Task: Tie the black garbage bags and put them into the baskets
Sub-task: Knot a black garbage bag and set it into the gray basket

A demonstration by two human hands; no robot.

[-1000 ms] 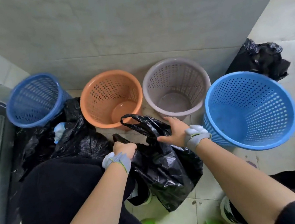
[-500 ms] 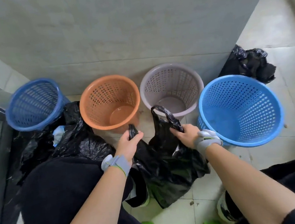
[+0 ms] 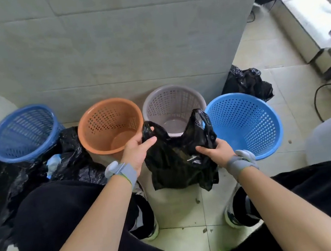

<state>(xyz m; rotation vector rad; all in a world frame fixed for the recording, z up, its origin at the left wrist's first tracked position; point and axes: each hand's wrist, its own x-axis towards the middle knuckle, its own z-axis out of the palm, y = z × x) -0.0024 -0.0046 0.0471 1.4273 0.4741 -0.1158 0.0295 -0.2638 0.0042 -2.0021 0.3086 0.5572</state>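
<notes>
Head view: all four baskets, from the dark blue basket (image 3: 24, 132) rightward, look empty. The left hand (image 3: 137, 150) pinches one handle of the black garbage bag (image 3: 178, 161), the right hand (image 3: 215, 152) grips the other; it hangs untied before the grey basket (image 3: 173, 103).

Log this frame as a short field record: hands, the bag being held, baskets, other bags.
left hand: grips the left handle of the black bag
right hand: grips the right handle
bag state: handles apart, not tied
baskets: dark blue, orange, grey, light blue; all empty
other bags: pile at left, one behind the light blue basket
</notes>
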